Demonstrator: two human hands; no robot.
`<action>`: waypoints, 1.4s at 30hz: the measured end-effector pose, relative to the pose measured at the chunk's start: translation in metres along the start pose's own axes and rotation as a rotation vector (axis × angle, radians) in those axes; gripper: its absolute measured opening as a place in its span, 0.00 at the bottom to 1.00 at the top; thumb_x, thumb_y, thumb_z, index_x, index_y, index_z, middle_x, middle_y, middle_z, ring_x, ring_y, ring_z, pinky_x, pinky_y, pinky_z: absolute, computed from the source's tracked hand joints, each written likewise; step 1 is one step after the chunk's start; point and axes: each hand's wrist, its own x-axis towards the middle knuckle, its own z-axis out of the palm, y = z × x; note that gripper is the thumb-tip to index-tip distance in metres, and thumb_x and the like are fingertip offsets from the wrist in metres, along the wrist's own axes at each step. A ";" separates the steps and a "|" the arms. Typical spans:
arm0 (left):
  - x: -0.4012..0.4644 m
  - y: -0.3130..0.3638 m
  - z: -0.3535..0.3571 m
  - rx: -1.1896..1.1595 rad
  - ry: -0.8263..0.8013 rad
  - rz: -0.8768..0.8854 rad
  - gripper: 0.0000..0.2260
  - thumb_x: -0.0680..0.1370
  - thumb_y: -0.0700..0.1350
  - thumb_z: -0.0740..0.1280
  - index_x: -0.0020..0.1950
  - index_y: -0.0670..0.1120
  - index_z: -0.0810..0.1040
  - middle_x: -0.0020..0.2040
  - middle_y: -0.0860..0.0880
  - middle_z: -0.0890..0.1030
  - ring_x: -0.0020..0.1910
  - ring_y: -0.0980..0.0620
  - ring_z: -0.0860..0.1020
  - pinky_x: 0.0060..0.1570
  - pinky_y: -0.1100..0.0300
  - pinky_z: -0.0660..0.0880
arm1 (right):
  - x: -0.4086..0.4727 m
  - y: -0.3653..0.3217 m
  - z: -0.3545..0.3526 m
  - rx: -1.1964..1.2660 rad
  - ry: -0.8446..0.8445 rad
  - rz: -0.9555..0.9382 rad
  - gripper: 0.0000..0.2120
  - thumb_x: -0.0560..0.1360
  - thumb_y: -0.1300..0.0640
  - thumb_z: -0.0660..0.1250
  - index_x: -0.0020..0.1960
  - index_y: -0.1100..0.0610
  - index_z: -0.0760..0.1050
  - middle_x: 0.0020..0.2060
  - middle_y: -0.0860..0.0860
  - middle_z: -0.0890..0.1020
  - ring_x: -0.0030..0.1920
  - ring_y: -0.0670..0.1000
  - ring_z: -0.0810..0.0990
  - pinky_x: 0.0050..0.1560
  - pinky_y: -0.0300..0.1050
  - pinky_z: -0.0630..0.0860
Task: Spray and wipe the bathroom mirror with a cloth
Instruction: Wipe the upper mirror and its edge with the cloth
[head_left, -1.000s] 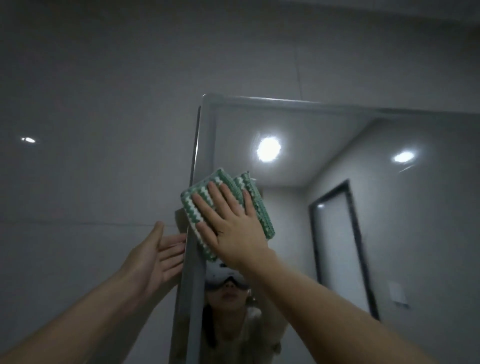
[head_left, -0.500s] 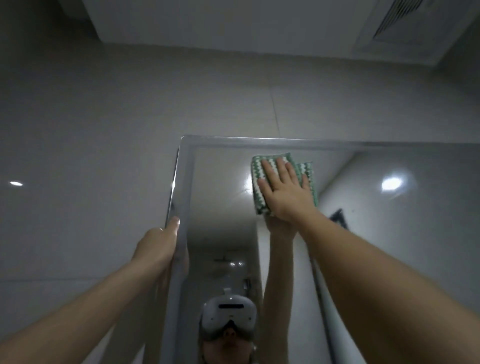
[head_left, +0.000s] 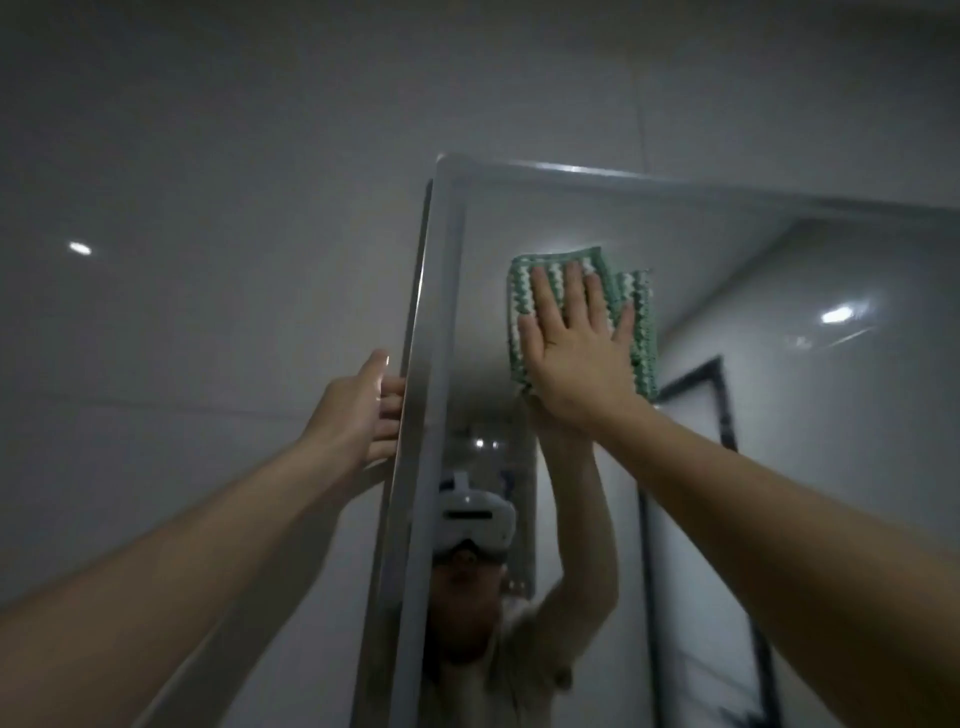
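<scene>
The cloth (head_left: 582, 317), green and white in a zigzag weave, lies flat against the mirror (head_left: 727, 291) near its upper left corner, just below the top frame edge. The right hand (head_left: 574, 353) presses it to the glass with the palm and straight, spread fingers; nothing is curled round the cloth, so the hand is flat and released, pushing rather than grasping. The cloth shows above the fingertips and to the right of the hand, where a folded layer sticks out.

The left hand (head_left: 363, 410) is at the mirror's left edge, lower than the cloth. Its thumb points up beside the frame and its fingers reach behind the edge; whether they clasp the frame or only rest against it I cannot tell, as the edge hides their tips.

Both bare forearms rise from the near bottom corners. The mirror reflects a raised arm under the cloth, a white headset (head_left: 475, 514), a dark door frame (head_left: 722, 410) at right and a ceiling light (head_left: 836, 314). Grey wall tiles (head_left: 208, 208) surround the mirror, with a bright glint at far left
</scene>
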 end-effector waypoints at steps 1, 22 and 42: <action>-0.008 -0.007 -0.004 -0.020 -0.004 -0.031 0.19 0.82 0.53 0.52 0.41 0.43 0.73 0.31 0.46 0.78 0.32 0.48 0.76 0.33 0.59 0.71 | -0.020 -0.012 0.007 0.000 -0.009 -0.054 0.25 0.82 0.44 0.42 0.77 0.43 0.39 0.77 0.49 0.41 0.76 0.49 0.37 0.73 0.60 0.34; -0.144 -0.098 -0.009 0.656 -0.014 0.495 0.19 0.82 0.45 0.58 0.73 0.47 0.65 0.76 0.49 0.58 0.73 0.53 0.59 0.64 0.64 0.57 | -0.222 0.019 0.014 -0.198 -0.300 -0.349 0.26 0.81 0.41 0.42 0.77 0.45 0.46 0.77 0.50 0.50 0.77 0.52 0.48 0.74 0.59 0.52; -0.091 -0.091 0.251 1.018 0.163 0.808 0.26 0.78 0.55 0.49 0.74 0.48 0.65 0.75 0.47 0.62 0.74 0.47 0.58 0.72 0.52 0.45 | -0.168 0.278 -0.034 -0.172 -0.156 -0.588 0.26 0.81 0.40 0.43 0.78 0.45 0.49 0.77 0.50 0.53 0.77 0.50 0.50 0.74 0.57 0.47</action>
